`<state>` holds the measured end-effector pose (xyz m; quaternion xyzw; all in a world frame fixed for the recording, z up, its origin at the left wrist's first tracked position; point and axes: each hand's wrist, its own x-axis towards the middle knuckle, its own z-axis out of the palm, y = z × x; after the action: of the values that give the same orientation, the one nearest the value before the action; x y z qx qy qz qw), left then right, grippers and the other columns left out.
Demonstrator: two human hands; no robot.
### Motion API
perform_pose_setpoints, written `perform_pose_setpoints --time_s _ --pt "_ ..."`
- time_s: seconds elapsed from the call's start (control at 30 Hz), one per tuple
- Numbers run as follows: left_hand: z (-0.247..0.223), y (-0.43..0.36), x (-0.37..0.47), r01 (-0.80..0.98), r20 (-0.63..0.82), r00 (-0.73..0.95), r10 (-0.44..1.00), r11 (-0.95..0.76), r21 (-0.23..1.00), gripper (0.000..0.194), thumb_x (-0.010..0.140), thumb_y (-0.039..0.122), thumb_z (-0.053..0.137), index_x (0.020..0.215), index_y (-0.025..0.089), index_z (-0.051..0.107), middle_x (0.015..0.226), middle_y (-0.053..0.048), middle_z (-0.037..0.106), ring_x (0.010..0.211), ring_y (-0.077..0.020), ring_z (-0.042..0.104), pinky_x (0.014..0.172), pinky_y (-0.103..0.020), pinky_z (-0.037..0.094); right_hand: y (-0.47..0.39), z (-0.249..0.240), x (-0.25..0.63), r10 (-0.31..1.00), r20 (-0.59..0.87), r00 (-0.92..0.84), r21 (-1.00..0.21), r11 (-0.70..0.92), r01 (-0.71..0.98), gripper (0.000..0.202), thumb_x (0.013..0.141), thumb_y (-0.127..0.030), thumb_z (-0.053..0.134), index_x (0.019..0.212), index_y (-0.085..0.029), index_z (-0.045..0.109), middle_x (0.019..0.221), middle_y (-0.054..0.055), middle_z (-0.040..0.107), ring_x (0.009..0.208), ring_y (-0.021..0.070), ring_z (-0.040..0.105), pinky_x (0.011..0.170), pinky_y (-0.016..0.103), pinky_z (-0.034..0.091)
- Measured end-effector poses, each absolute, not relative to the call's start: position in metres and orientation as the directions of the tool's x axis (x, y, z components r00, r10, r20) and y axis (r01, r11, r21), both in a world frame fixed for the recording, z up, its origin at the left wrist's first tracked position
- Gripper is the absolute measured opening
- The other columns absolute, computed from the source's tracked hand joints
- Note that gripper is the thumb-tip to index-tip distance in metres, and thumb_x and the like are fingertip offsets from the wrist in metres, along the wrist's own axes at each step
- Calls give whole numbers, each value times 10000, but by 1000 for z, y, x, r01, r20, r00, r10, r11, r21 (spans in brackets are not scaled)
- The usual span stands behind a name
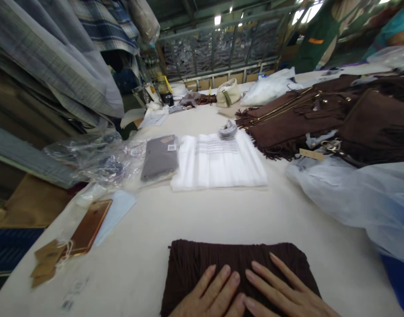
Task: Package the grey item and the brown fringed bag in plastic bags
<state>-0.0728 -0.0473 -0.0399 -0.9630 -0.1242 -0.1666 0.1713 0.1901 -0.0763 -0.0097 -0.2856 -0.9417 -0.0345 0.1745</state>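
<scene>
A dark brown pleated or fringed bag [235, 255] lies flat on the white table [149, 224] at the bottom of the view. My left hand [210, 299] rests on its left half, palm down with the fingers stretched out. On the right half lies my right hand [281, 290], its fingers spread over the brown surface. The fingertips of both hands come close together near the middle of the bag. Its lower part is hidden by my hands and the frame's edge.
Beyond the bag lie a stack of white bags [222, 167] and a grey packet [160, 158]. Brown fringed bags [297, 119] and plastic [360, 193] fill the right. A phone [91, 226], cardboard tags [46, 262] and clear plastic [106, 158] are left. A person [317, 39] stands behind.
</scene>
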Motion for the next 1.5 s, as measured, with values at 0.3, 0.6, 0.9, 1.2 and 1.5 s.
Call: perform_pose_setpoints --time_s 0.3,0.6,0.9,1.2,1.5 --pt "4 -46 -69 382 51 916 397 -907 179 959 741 689 451 1401 64 146 1469 -206 205 1368 -332 125 1104 -543 147 -84 -14 188 629 282 -725 -48 764 644 874 737 -554 558 1426 -139 215 1469 144 248 1327 301 277 1083 508 230" --pt "14 -71 -142 301 -285 -130 950 312 901 368 714 143 439 1068 113 536 1073 -144 604 979 -215 589 829 -353 475 -109 -24 167 526 520 -673 172 707 686 686 726 -415 566 1341 -150 416 1389 112 421 1329 286 284 1114 495 142" --pt "0 -72 -135 82 -490 -76 869 495 865 326 489 110 491 803 144 575 684 -8 592 562 -113 504 518 -236 343 -102 -43 162 477 529 -702 280 683 675 642 731 -216 482 1357 -126 374 1352 107 473 1334 247 280 1112 452 151" --pt "6 -82 -143 -57 -569 154 808 582 811 344 397 386 650 620 169 503 557 52 470 533 -91 427 546 -237 336 -102 -51 167 537 488 -688 237 677 697 630 794 -279 474 1395 -192 307 1368 87 457 1279 235 384 1101 478 183" --pt "13 -89 -153 231 -571 178 802 530 816 393 458 497 652 611 168 501 498 33 485 461 -89 418 457 -228 234 -103 -45 167 508 477 -718 274 690 670 613 776 -281 495 1365 -165 366 1372 70 453 1297 221 356 1129 429 86"
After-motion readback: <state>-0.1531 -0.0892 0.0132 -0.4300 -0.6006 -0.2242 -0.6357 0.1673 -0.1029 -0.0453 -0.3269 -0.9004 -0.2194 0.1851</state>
